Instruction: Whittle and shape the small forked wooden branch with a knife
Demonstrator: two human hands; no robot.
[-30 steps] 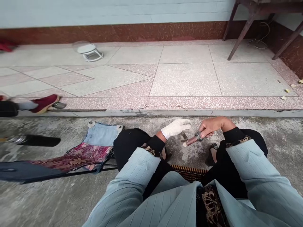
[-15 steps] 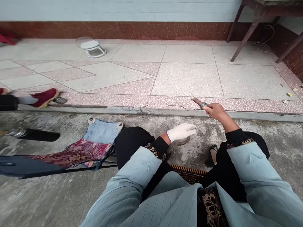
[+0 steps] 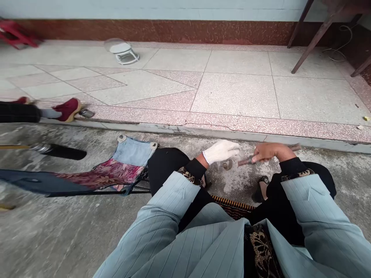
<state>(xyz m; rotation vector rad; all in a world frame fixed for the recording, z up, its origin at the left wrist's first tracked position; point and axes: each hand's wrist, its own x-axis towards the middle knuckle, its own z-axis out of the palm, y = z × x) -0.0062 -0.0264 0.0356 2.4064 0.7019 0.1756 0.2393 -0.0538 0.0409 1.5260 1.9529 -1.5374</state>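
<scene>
My left hand, in a white knitted glove, is held above the concrete with its fingers together and curled down. Whatever they may pinch is hidden or too small to name. Below it is a small brownish, rounded object, seemingly on the ground. My bare right hand is closed around a tool with a brown wooden handle. One end points left toward the gloved fingertips; the other shows past my wrist. The tool is blurred, so its kind is unclear.
A raised tiled step runs across in front. At left are a folding chair, a black cylindrical object and another person's red shoe. A small white stool and a wooden table stand farther back.
My right hand has turned and come down toward the left, swinging the tool from over the step edge to beside the glove. The left hand stays almost in place. The view has shifted slightly.
</scene>
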